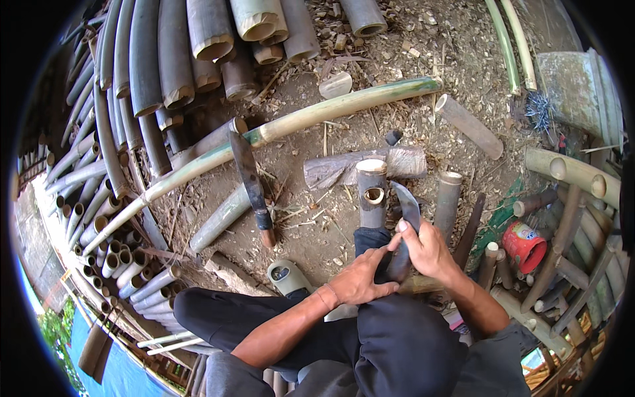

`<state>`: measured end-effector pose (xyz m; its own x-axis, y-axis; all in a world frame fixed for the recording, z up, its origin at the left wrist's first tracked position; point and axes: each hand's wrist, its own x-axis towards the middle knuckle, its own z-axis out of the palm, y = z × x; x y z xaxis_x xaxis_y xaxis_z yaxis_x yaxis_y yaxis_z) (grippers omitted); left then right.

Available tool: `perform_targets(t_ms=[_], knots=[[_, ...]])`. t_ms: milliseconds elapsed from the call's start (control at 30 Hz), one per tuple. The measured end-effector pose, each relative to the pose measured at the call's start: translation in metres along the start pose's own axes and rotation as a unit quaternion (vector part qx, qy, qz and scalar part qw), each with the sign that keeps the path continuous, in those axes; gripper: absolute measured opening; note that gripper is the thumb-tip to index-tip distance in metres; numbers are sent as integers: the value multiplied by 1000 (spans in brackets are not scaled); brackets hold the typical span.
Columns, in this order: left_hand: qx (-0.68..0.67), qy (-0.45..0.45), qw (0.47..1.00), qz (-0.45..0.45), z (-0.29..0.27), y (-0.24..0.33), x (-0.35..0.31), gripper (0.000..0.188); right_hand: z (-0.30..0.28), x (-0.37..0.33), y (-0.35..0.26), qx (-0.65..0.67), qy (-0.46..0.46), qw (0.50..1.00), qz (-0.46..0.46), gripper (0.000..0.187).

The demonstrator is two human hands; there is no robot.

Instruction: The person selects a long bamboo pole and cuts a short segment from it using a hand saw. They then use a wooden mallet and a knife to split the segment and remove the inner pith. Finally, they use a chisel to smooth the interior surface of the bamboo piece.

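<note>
My right hand (426, 248) is closed around a knife with a dark, curved blade (406, 204), its tip pointing away from me. Just beside it, my left hand (360, 274) has its fingers curled near my raised knee, against a dark piece between the hands; what it grips is mostly hidden. A short bamboo tube (372, 210) with a round hole cut in its side lies just beyond the hands, left of the blade. Dark cloth covers its near end.
A machete (249, 173) leans on a long pale bamboo pole (331, 107). A wooden block (397, 164) and another bamboo tube (448, 206) lie ahead. Cut bamboo (147, 73) is stacked at left. A red container (524, 247) sits at right; chips cover the ground.
</note>
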<state>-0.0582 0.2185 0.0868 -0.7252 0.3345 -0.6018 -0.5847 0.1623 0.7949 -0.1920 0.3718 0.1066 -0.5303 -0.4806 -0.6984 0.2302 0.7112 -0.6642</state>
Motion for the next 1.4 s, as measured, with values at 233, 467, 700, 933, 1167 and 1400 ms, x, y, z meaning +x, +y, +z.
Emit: perform_targets(t_ms=[233, 467, 700, 933, 1167, 1400], knots=[[89, 132, 985, -69, -22, -6, -33, 61, 52, 2, 1, 118, -50, 989, 76, 32], [13, 230, 963, -142, -24, -94, -39, 47, 90, 47, -25, 284, -102, 933, 193, 39], [385, 146, 908, -83, -134, 31, -11, 28, 87, 55, -26, 614, -57, 777, 128, 33], [542, 118, 830, 61, -140, 74, 25, 21, 70, 46, -31, 783, -13, 593, 186, 31], [227, 172, 937, -205, -101, 9, -25, 40, 84, 57, -36, 484, -109, 850, 180, 36], [518, 44, 852, -63, -137, 103, 29, 13, 69, 49, -18, 801, -31, 579, 150, 35]])
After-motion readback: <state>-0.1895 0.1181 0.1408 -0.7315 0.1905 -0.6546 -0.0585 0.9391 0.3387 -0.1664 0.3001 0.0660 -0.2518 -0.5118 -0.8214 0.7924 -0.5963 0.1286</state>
